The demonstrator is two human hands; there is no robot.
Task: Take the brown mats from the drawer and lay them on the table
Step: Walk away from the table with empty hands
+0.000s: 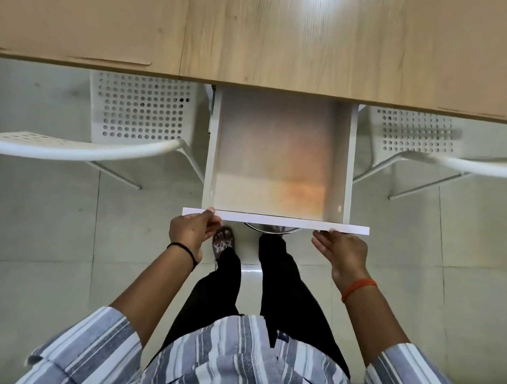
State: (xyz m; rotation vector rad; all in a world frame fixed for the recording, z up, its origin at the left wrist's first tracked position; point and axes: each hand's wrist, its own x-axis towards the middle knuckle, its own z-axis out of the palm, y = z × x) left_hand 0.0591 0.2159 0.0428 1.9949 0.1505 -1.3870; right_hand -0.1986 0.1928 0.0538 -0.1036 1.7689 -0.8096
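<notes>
My left hand [192, 231] pinches the drawer [275, 221] front at seven o'clock, right hand [341, 251] spread at five; no mats visible, presumably light, floppy, edge-gripped

Drawer [281, 157]: pulled out from under the bench's near edge, pale inside with an orange glow.
Left hand [191, 232]: grips the drawer front's left end, thumb on top.
Right hand [341, 254]: fingers straight against the front's right end.
Chairs [96, 131]: white, one on each side.
Bench [263, 27]: light wood.
</notes>
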